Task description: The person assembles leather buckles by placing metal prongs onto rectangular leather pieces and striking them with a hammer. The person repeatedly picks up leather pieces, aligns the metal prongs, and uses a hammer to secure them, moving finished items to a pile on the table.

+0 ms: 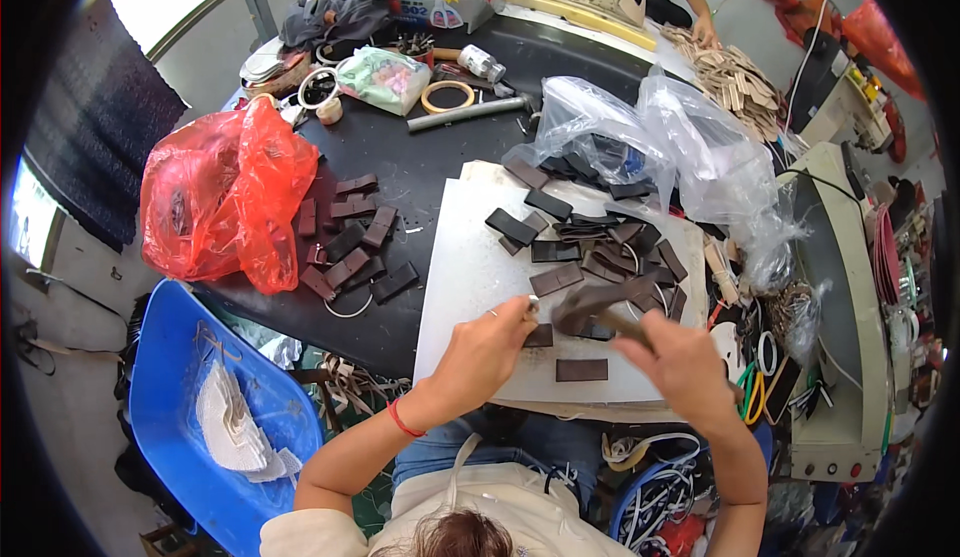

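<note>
My left hand (478,353) is closed around what looks like a short punch (532,303), with only its pale metal end showing above the fingers. Beneath it a small dark leather piece (540,336) lies on the white cutting board (462,257). In my right hand (690,365) is a hammer (588,307), its dark head smeared by motion just right of the punch. A brown rectangular leather piece (582,370) lies flat near the board's front edge. Beyond the hammer, several dark brown and black folded leather pieces (590,229) are heaped on the board.
More leather pieces (350,242) lie left of the board, beside a red plastic bag (225,192). Clear plastic bags (690,142) sit behind the heap. A metal bar (466,115) lies farther back. A blue tub (165,397) stands at left. Another person's hand (705,32) shows far right.
</note>
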`<state>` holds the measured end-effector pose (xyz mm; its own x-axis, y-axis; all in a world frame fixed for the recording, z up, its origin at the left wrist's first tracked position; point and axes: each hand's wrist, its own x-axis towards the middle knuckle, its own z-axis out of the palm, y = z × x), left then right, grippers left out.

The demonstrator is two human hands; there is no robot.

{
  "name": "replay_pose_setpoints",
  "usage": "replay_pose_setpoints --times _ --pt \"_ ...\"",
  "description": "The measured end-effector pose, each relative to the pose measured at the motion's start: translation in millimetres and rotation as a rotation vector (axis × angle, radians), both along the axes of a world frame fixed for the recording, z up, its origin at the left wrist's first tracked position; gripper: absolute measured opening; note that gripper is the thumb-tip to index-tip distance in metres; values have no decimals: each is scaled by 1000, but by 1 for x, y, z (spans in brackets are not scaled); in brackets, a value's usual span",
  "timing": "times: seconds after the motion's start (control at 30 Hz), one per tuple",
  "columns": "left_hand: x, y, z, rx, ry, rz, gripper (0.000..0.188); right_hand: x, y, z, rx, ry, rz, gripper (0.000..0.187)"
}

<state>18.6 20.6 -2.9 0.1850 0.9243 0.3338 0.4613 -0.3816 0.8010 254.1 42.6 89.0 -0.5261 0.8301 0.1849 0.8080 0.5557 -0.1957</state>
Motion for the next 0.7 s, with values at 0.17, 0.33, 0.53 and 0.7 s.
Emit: replay_pose_setpoints --times 0.17,0.33,0.53,0.7 --pt "-8 10 -2 -432 -568 6 19 -2 -15 -27 -81 3 12 38" --pt "-14 5 -3 -433 -429 -84 19 -3 -16 -28 -99 3 0 38" --pt "-13 -2 5 -262 -302 -69 14 -4 -17 -29 -124 16 -19 37" --pt "-3 -6 0 -21 -23 -52 19 5 -13 -13 -107 199 -83 30"
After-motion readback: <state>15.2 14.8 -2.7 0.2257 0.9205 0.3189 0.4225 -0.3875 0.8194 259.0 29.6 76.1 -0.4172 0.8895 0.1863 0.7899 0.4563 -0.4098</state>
